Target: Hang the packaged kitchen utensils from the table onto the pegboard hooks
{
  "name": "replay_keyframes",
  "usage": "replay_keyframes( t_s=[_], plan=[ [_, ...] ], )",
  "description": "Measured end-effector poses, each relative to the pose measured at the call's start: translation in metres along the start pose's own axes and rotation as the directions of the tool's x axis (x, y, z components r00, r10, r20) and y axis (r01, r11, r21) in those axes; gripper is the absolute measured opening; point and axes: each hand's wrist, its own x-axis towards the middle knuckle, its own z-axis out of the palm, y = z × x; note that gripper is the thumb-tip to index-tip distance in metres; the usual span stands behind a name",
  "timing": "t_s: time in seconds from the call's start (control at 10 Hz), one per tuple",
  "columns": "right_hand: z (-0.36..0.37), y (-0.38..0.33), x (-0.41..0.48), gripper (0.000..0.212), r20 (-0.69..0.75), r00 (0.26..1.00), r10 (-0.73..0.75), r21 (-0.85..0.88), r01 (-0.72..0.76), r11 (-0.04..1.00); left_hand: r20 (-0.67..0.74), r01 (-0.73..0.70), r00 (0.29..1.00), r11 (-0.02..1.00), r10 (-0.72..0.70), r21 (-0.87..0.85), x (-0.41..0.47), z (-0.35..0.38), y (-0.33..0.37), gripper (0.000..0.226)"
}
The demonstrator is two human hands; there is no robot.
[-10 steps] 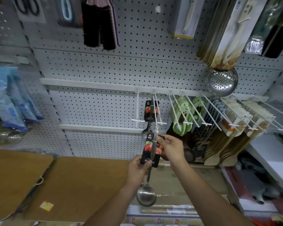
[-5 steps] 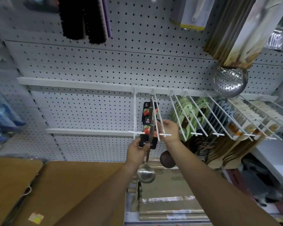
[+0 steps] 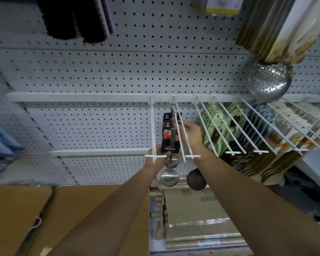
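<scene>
Two bare forearms reach up and away from the bottom edge. Under the left one lies a brown table (image 3: 81, 209); between the arms sit flat cardboard boxes (image 3: 198, 209). Above the boxes hangs the steel bowl of the ladle (image 3: 169, 177), its handle running straight up into a black card (image 3: 168, 139) with a red picture.

The left hand (image 3: 160, 151) is at the bottom edge of that card, fingers curled round the ladle's handle, just behind the end bar of a bare neighbouring hook. The right hand (image 3: 192, 135) is higher and to the right, fingers bent, pinching the card's upper right edge where it meets the two wires of the hook (image 3: 192, 156). So the ladle hangs upright between the hands, the left low and the right high. Its card lies against the hook's wires. Whether its hole is on the wire cannot be told.

Just behind it, a second steel ladle (image 3: 172, 161) with the same card hangs farther back. A dark ladle (image 3: 196, 179) hangs to the right, below the right wrist. Farther right, hooks carry green packs (image 3: 213, 122). Behind all of it is the white pegboard (image 3: 100, 71), with a perforated strainer (image 3: 270, 80) high on the right.
</scene>
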Motion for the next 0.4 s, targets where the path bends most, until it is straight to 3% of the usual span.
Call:
replay_keyframes(
  t_s=[0.1, 0.2, 0.3, 0.4],
  plan=[
    [-0.004, 0.001, -0.004, 0.016, -0.016, 0.999, -0.036, -0.092, 0.035, 0.995, -0.023, 0.02, 1.0, 1.0, -0.02, 0.014, -0.012, 0.007, 0.006, 0.026],
    [-0.015, 0.012, -0.011, 0.023, -0.008, 0.999, -0.048, -0.089, 0.047, 0.995, -0.003, 0.078, 0.997, 0.992, -0.079, -0.097, -0.028, 0.006, 0.0, 0.038],
    [-0.027, 0.023, -0.032, 0.038, 0.058, 0.998, -0.024, -0.216, 0.036, 0.976, 0.011, 0.031, 0.999, 0.996, -0.032, 0.085, -0.051, 0.001, -0.017, 0.038],
    [-0.045, 0.034, -0.06, 0.047, 0.135, 0.99, 0.035, -0.399, 0.022, 0.917, -0.001, -0.001, 1.0, 0.912, 0.001, 0.41, -0.08, -0.006, -0.025, 0.056]
  ],
)
